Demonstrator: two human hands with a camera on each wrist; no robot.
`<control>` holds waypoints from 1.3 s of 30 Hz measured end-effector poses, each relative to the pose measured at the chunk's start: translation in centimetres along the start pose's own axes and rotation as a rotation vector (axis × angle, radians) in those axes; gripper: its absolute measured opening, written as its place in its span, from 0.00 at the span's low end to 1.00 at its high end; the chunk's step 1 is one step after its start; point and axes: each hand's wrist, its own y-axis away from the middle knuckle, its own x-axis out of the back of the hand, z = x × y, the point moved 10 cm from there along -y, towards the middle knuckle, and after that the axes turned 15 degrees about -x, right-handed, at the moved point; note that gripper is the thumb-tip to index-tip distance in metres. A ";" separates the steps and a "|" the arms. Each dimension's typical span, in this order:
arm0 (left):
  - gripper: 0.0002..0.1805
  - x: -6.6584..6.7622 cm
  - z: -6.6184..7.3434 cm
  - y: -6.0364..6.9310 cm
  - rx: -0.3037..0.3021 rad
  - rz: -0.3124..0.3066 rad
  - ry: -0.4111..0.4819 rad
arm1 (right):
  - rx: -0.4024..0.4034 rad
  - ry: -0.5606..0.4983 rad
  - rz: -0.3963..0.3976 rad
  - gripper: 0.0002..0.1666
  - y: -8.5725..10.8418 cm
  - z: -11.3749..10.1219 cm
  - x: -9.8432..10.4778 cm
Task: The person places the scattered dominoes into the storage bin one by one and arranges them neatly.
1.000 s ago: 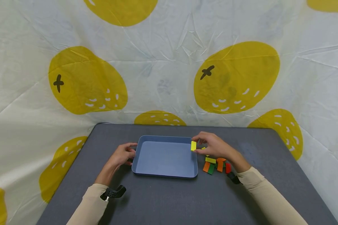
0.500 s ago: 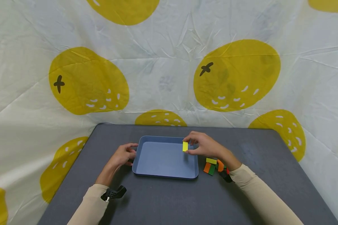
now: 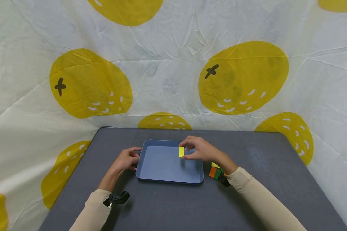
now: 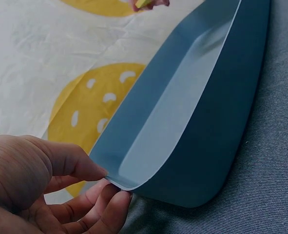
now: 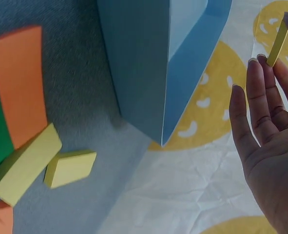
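I pinch a yellow rectangular block [image 3: 181, 152] in my right hand [image 3: 201, 150] over the blue tray [image 3: 162, 165]; my left hand [image 3: 126, 159] grips the tray's left side.

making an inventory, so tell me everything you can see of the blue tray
The blue tray is a shallow, rectangular piece with rounded corners, raised walls and a thin rim. It looks smooth and matte; whether plastic or coated metal, I can't tell. It sits flat and upright on the dark gray table, long sides running left to right. The left hand pinches its left short side; the right hand holds a yellow block above it.
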 end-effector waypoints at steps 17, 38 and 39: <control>0.29 0.0 0.1 0.1 0.002 -0.008 0.011 | 0.039 -0.043 -0.053 0.24 -2.6 -1.8 -2.5; 0.29 0.1 0.2 0.1 -0.002 -0.004 0.003 | -0.002 0.032 -0.128 0.25 -6.2 -3.1 -5.7; 0.29 0.1 0.2 0.1 -0.002 -0.005 0.004 | -0.005 0.035 -0.131 0.25 -6.3 -3.1 -5.8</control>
